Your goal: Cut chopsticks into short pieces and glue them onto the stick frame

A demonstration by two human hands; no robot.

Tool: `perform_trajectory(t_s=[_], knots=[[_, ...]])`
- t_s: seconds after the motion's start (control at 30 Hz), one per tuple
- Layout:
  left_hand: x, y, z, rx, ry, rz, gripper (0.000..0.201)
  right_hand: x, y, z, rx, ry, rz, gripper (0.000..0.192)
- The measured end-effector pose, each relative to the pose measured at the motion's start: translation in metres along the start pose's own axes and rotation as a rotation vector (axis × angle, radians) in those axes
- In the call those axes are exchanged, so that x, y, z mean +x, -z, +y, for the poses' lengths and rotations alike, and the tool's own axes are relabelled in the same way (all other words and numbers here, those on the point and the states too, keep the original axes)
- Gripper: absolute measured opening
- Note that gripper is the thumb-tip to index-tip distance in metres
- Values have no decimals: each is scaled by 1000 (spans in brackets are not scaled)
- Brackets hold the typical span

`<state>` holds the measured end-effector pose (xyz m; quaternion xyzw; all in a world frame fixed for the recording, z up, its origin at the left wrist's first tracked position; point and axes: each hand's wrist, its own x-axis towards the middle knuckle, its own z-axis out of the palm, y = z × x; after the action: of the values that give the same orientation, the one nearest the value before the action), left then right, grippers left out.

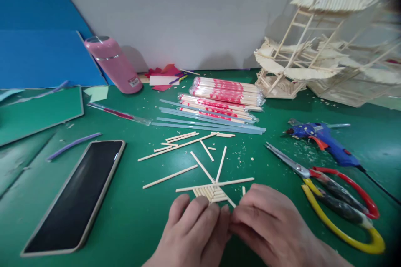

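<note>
A small spoked frame of wooden sticks lies flat on the green table, with short sticks laid side by side between some of its spokes. My left hand is closed at the frame's near edge, its bent fingers over that edge. Close against it, my right hand is closed too, its thumb and fingers pressed together beside the left fingertips. Whatever lies between the right fingertips is hidden. Loose wooden sticks and cut pieces are scattered beyond the frame.
Scissors and a blue glue gun lie at right. Wrapped chopsticks and translucent glue sticks lie farther back. A phone and a pink flask are at left. A wooden stick model stands at the back right.
</note>
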<state>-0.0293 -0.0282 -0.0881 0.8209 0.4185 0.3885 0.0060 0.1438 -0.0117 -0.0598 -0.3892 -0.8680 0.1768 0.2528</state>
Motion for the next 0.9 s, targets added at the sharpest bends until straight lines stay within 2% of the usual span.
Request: perform_trajectory(t_s=[0.07,0.17,0.23,0.27,0.33,0.4,0.47,0.57,0.7,0.8,0.9], knots=[[-1,-2,1,-45,30,-16,26,3,1,-4,-7,25,16,21],[0,1,0,-72,41,-51,27,3,7,-2,38,22,21,10],[1,5,-2,-77,43,-69,24,-3,20,9,3,-44,124,8],[0,6,-3,-82,46,-78,23,-8,29,18,-52,-122,215,10],[-2,6,-3,-97,41,-107,22,-23,52,45,-258,-370,390,12],[-7,4,-1,-95,17,-130,26,-41,77,79,-429,-730,460,21],[-11,2,1,-76,-37,-176,31,-59,97,113,-481,-945,371,33],[-13,2,4,-64,-118,-293,32,-74,109,151,-434,-999,272,40],[-13,5,5,-88,-135,-429,27,-75,104,166,-410,-1056,190,40],[-15,3,6,-91,-128,-423,26,-79,103,171,-448,-1098,210,38],[-18,0,5,-87,-139,-362,26,-89,109,180,-446,-1105,328,45]])
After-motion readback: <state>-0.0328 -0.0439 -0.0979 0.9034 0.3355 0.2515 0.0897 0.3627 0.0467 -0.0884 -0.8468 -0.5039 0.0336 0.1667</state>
